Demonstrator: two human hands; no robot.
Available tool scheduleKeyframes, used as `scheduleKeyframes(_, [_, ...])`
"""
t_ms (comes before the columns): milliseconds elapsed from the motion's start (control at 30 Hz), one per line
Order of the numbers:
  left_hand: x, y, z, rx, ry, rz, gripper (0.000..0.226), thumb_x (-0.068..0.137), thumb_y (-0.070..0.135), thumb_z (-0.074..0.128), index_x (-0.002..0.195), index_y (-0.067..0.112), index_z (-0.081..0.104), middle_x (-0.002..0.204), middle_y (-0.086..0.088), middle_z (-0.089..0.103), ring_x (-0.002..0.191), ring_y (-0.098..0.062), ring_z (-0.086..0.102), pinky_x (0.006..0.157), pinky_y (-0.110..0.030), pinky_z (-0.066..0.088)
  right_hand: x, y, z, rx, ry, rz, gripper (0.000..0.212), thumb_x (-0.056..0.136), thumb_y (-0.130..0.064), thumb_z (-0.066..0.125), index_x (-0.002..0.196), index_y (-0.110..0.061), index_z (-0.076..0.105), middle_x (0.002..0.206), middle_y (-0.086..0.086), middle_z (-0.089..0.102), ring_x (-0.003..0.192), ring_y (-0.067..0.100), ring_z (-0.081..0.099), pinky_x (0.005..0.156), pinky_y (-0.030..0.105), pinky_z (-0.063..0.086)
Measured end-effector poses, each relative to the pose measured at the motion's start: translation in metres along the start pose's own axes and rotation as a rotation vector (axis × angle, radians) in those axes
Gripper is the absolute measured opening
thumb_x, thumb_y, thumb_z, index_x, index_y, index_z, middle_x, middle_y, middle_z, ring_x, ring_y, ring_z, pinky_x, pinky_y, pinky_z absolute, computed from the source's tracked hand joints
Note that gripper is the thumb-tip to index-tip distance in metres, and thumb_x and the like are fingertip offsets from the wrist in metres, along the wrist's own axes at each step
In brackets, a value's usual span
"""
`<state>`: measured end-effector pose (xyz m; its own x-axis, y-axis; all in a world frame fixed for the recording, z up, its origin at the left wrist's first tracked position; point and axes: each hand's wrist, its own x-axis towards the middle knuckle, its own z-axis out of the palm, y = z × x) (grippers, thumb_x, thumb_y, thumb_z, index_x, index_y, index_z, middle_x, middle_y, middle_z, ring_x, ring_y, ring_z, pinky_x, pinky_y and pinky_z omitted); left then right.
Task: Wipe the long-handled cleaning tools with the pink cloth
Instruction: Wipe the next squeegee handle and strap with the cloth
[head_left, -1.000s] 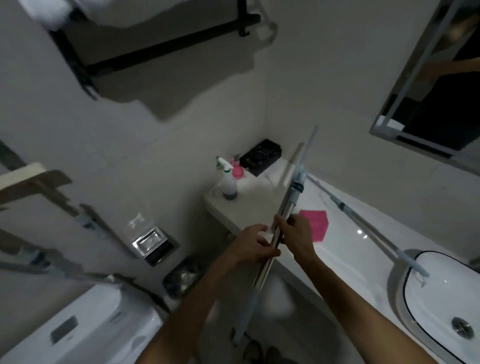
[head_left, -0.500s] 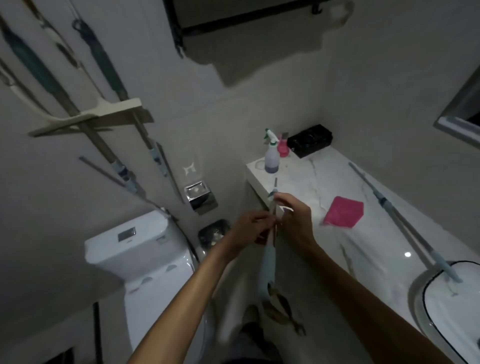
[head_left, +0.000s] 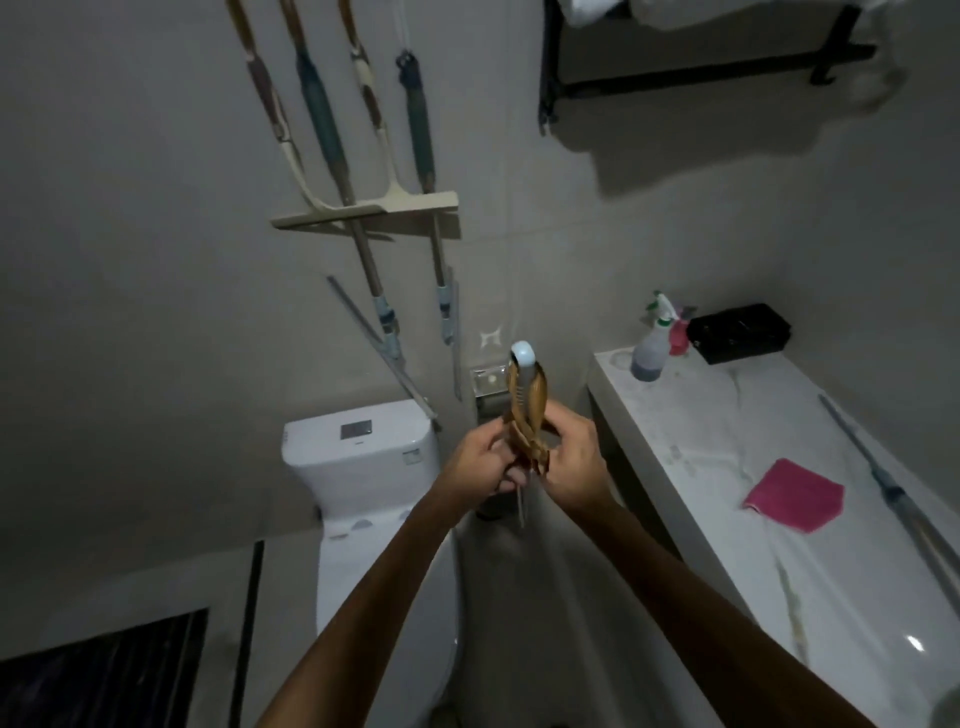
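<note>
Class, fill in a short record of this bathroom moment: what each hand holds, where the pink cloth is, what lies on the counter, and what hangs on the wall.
left hand: grips the lower end of the tool
right hand: grips the same tool
tool: brown, white-capped end pointing up
pink cloth: flat on the counter, untouched
also on counter: long pole, spray bottle, black box
wall: hanging long-handled tools above the toilet

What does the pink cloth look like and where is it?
The pink cloth is a flat, folded, roughly square piece of soft-looking fabric, bright pink. It lies on the pale marbled counter, with one corner pointing toward the counter's front edge. Neither hand touches it; a long-handled tool lies close beside it, nearer the wall.
</note>
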<state>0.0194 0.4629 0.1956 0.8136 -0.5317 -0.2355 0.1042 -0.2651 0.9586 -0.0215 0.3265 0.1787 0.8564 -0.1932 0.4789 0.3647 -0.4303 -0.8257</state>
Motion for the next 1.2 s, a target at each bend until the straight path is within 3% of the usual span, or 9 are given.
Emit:
scheduleKeyframes(133, [-0.003, -0.010, -0.060, 0.409, 0.406, 0.199, 0.060, 0.092, 0.017, 0.066, 0.147, 0.016, 0.042, 0.100, 0.007, 0.062, 0.083, -0.008, 0.061, 0.077, -0.026, 0.053, 0.019, -0.007, 0.060, -0.031, 0.036, 0.047, 0.012, 0.090, -0.001, 0.069, 0.099, -0.008, 0.072, 0.089, -0.001, 0.071, 0.086, 0.014, 0.069, 0.079, 0.039, 0.057])
scheduleKeyframes(233, [-0.010, -0.010, -0.101, 0.431, 0.592, 0.464, 0.075, 0.086, 0.016, 0.071, 0.151, 0.023, 0.035, 0.127, 0.003, 0.054, 0.101, -0.009, 0.059, 0.082, -0.030, 0.055, 0.034, -0.023, 0.103, -0.005, 0.022, 0.111, 0.011, 0.095, -0.010, 0.065, 0.087, -0.017, 0.069, 0.076, -0.006, 0.067, 0.072, 0.009, 0.064, 0.069, 0.024, 0.054])
scheduleKeyframes(367, [-0.014, -0.011, -0.151, 0.353, 0.706, 0.605, 0.067, 0.087, 0.009, 0.069, 0.148, 0.021, 0.041, 0.122, 0.005, 0.053, 0.101, -0.010, 0.059, 0.078, -0.024, 0.055, 0.054, -0.037, 0.159, 0.051, -0.042, 0.223, 0.020, 0.100, -0.022, 0.059, 0.081, -0.022, 0.063, 0.067, -0.002, 0.060, 0.060, 0.007, 0.054, 0.057, 0.022, 0.044])
scheduleKeyframes(533, [-0.015, -0.012, -0.191, 0.374, 0.826, 0.633, 0.054, 0.083, -0.002, 0.070, 0.134, 0.010, 0.056, 0.111, 0.005, 0.058, 0.094, 0.007, 0.058, 0.076, -0.008, 0.049, 0.064, -0.044, 0.214, 0.076, -0.200, 0.197, 0.019, 0.104, -0.022, 0.051, 0.107, -0.024, 0.070, 0.085, -0.009, 0.071, 0.081, 0.010, 0.070, 0.074, 0.034, 0.059])
scheduleKeyframes(600, [-0.013, -0.016, -0.205, 0.484, 0.891, 0.677, 0.051, 0.081, -0.002, 0.072, 0.130, 0.006, 0.060, 0.110, -0.004, 0.063, 0.090, 0.003, 0.058, 0.074, -0.007, 0.049, 0.065, -0.037, 0.228, 0.015, -0.216, 0.122, 0.016, 0.102, -0.024, 0.052, 0.095, -0.019, 0.066, 0.081, -0.005, 0.067, 0.076, 0.017, 0.067, 0.069, 0.044, 0.057])
scheduleKeyframes(700, [-0.006, -0.025, -0.224, 0.644, 0.916, 0.765, 0.040, 0.086, 0.004, 0.073, 0.125, 0.006, 0.064, 0.113, -0.012, 0.065, 0.092, -0.012, 0.062, 0.078, -0.004, 0.046, 0.066, -0.025, 0.248, -0.030, -0.274, 0.128, 0.010, 0.101, -0.020, 0.054, 0.098, -0.021, 0.064, 0.086, -0.010, 0.068, 0.082, 0.011, 0.069, 0.074, 0.038, 0.059])
scheduleKeyframes(867, [0.008, -0.028, -0.249, 0.614, 0.884, 0.797, 0.021, 0.095, 0.013, 0.062, 0.115, 0.006, 0.066, 0.102, -0.013, 0.066, 0.088, -0.019, 0.065, 0.076, -0.022, 0.056, 0.082, -0.010, 0.269, -0.042, -0.343, 0.205, 0.011, 0.100, -0.015, 0.058, 0.102, -0.015, 0.068, 0.087, -0.009, 0.069, 0.080, 0.004, 0.067, 0.073, 0.018, 0.054])
scheduleKeyframes(1000, [0.022, -0.025, -0.271, 0.505, 0.921, 0.778, 0.011, 0.091, 0.005, 0.068, 0.099, -0.002, 0.068, 0.092, -0.010, 0.069, 0.088, -0.004, 0.060, 0.080, -0.015, 0.052, 0.106, 0.004, 0.280, -0.067, -0.419, 0.227, 0.019, 0.098, -0.022, 0.062, 0.112, -0.012, 0.071, 0.101, -0.002, 0.074, 0.092, 0.008, 0.068, 0.086, 0.028, 0.056])
scheduleKeyframes(1200, [0.057, -0.009, -0.299, 0.404, 1.115, 0.713, 0.016, 0.097, 0.017, 0.058, 0.090, 0.003, 0.063, 0.089, -0.006, 0.065, 0.080, -0.010, 0.061, 0.071, -0.022, 0.054, 0.153, 0.018, 0.297, -0.068, -0.553, 0.145, 0.021, 0.098, -0.024, 0.061, 0.111, -0.010, 0.069, 0.104, 0.004, 0.072, 0.095, 0.015, 0.068, 0.089, 0.039, 0.057])
